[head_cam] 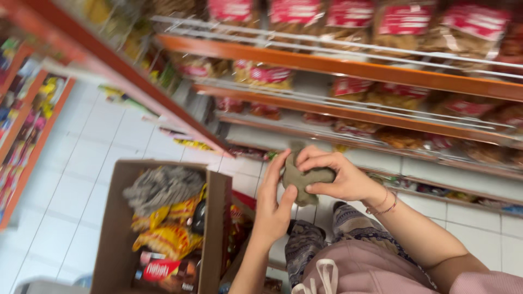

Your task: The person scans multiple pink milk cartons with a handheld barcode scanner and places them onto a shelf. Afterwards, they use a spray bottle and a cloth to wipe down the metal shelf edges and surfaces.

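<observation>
While both hands pinch it, the grey-green cloth [301, 179] sits bunched between left hand [274, 204] and right hand [339, 177].

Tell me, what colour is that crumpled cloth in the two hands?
The crumpled cloth is dull grey-green, seen in the head view.
</observation>
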